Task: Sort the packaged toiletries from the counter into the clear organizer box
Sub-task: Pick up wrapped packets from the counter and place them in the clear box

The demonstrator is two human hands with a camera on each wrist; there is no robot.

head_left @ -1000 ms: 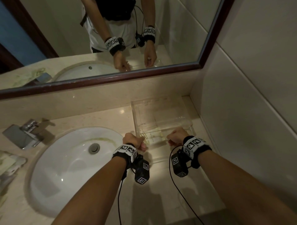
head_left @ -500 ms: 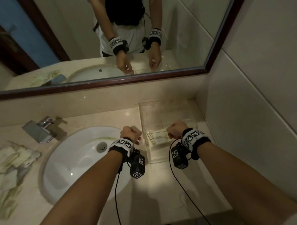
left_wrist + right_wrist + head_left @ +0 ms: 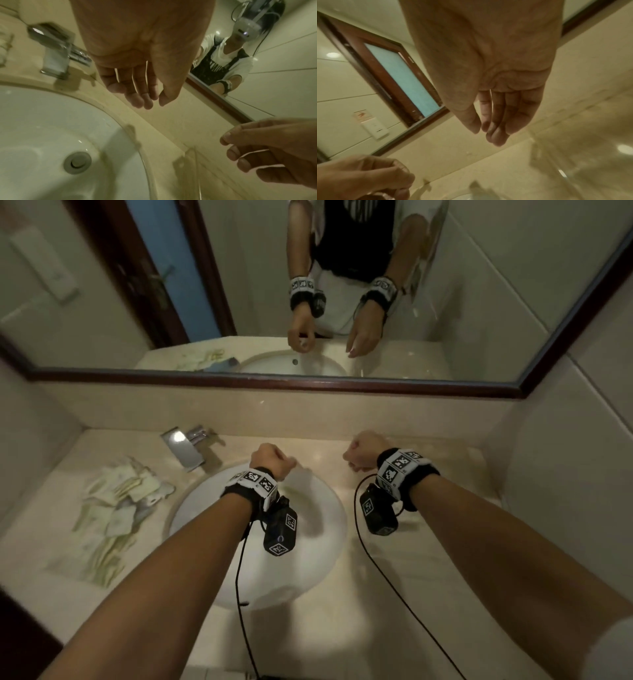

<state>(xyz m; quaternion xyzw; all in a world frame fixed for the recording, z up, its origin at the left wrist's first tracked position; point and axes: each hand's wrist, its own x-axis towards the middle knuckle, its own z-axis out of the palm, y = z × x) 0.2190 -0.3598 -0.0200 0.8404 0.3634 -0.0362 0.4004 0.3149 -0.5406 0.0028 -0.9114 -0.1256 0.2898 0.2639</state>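
Several pale green and white toiletry packets (image 3: 116,501) lie in a loose pile on the counter left of the sink. My left hand (image 3: 272,458) hovers over the sink's back rim; in the left wrist view its fingers (image 3: 142,97) hang loosely curled and hold nothing. My right hand (image 3: 358,455) hovers over the counter just right of the sink, its fingers (image 3: 498,132) relaxed and empty. The clear organizer box shows only as a faint blurred edge (image 3: 195,159) below and right of the hands, also blurred (image 3: 537,152) in the right wrist view. Its contents cannot be made out.
A white oval sink (image 3: 308,542) takes up the middle of the beige counter, with a chrome faucet (image 3: 186,446) at its back left. A framed mirror (image 3: 239,302) runs along the back wall. A tiled wall (image 3: 565,474) closes the right side.
Both hands have lifted off the clear box's near side and moved left toward the sink. The view has swung left, bringing the packet pile in.
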